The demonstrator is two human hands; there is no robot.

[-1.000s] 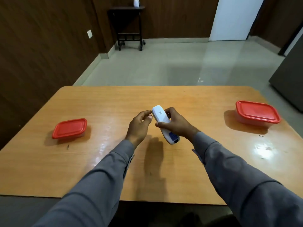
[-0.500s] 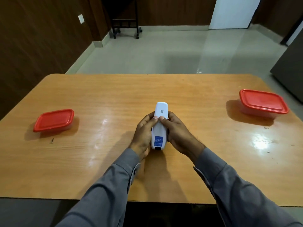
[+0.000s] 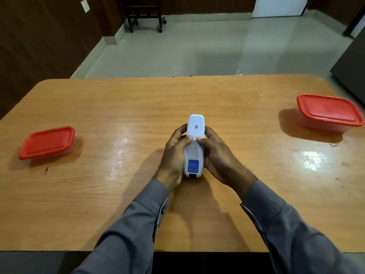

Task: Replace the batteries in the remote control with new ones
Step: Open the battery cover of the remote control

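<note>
Wooden and glossy, the table (image 3: 118,194) is seen from above against a tiled floor, and it is set out with little on it. At the far left a container with a red lid (image 3: 47,142) lies flat, well apart from the hands. Toward the middle, the left hand (image 3: 174,155) is wrapped around the left flank of the remote control (image 3: 194,147), with its thumb laid across the white back near the seam. The remote control is held just above the table at its centre, back side up; its long axis runs straight away from the person, the blue sticker at the near end and a small printed code at the far end. The right hand (image 3: 216,155) is closed on the opposite flank, its thumb meeting the left thumb at the same seam. Both hands are equally near, so the cover can probably be pushed along the long axis by the two thumbs together; which way it slides cannot be told. No batteries are visible. At the far right a second red-lidded container (image 3: 328,111) stands closed.
</note>
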